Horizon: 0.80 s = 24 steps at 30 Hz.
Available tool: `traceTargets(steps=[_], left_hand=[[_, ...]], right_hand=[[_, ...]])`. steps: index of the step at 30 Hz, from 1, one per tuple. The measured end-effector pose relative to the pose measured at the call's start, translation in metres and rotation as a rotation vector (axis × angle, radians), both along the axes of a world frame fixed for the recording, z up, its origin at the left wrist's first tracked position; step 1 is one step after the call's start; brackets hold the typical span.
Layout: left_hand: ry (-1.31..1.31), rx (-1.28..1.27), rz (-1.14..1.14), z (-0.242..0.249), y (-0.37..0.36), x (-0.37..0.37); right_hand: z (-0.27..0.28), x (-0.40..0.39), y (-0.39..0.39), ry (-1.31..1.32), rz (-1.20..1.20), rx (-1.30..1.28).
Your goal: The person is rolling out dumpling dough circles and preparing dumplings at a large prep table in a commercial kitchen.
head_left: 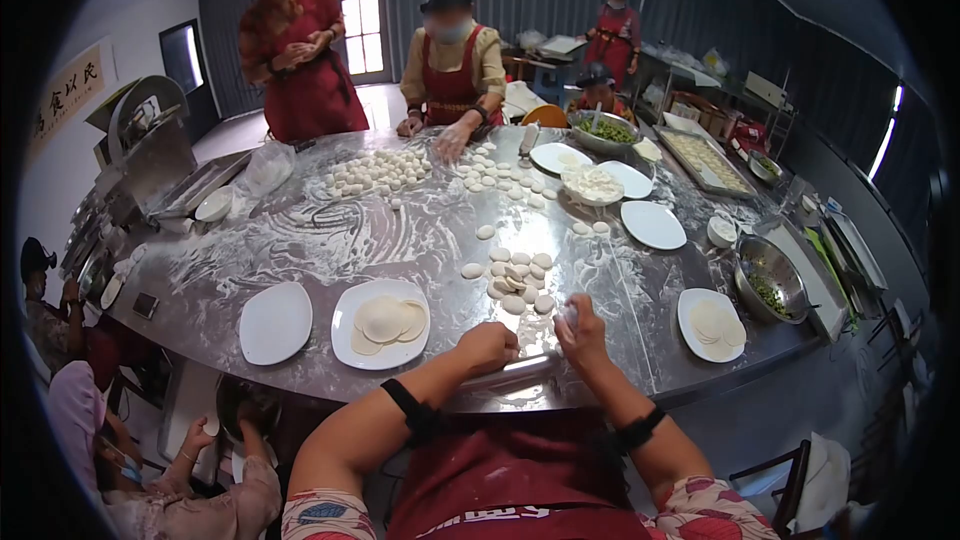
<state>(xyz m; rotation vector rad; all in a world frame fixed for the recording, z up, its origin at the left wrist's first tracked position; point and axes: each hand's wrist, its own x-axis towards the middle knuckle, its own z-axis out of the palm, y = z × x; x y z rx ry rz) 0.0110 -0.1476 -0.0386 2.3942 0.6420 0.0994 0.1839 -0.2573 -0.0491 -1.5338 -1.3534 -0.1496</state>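
My left hand [488,345] is low over the near edge of the steel table [620,380], its fingers curled in. What it grips, if anything, is hidden. A little to its right, my right hand [582,328] is raised with fingers bent together; a pale patch shows at its fingertips, too small to name. Just below the hands lies a pale bar [510,372], possibly a rolling pin, partly lost in glare. Beyond them is a cluster of flattened dough rounds [518,275]. Rolled wrappers [388,322] are stacked on a plate to the left, and more wrappers [718,325] on a plate to the right.
An empty plate [276,323] sits at left. Many dough pieces [375,173] lie in flour farther back, near a co-worker's hand [455,140]. A flour bowl [592,185], a white plate [653,225] and a bowl of green filling [768,280] stand right. Other people surround the table.
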Motion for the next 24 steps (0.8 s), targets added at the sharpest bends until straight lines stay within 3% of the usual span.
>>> traceTargets(steps=[2, 5, 7, 10, 11, 15, 17, 19, 22, 24], left_hand=[[-0.007, 0.048, -0.006, -0.007, 0.003, -0.005], [-0.096, -0.002, 0.079, -0.017, 0.006, -0.01], [-0.097, -0.165, 0.099, -0.013, 0.004, -0.012], [0.007, 0.036, 0.08, 0.007, -0.006, -0.002], [0.036, 0.1, 0.099, 0.007, -0.006, 0.0], [-0.018, -0.037, 0.008, -0.008, 0.0, -0.003], [-0.12, -0.061, 0.043, -0.014, 0.007, -0.005], [-0.111, -0.13, 0.075, -0.011, 0.002, -0.011], [0.006, 0.006, 0.054, 0.002, -0.003, -0.002], [0.002, 0.06, 0.058, 0.003, -0.003, 0.005]], right_hand=[[0.008, -0.006, -0.029, -0.098, -0.019, 0.029], [-0.013, -0.006, -0.047, 0.189, 0.053, -0.058], [0.004, -0.007, -0.027, -0.059, -0.012, 0.07], [0.01, -0.003, 0.006, 0.028, -0.018, -0.086], [0.004, 0.0, 0.011, 0.193, 0.043, -0.139], [-0.007, -0.002, -0.033, 0.045, 0.0, -0.065], [0.003, -0.017, -0.058, 0.287, 0.062, -0.132], [0.003, -0.014, -0.05, 0.243, 0.036, -0.133], [0.009, -0.005, -0.007, 0.045, -0.004, -0.044], [0.01, -0.004, 0.002, 0.129, 0.019, -0.102]])
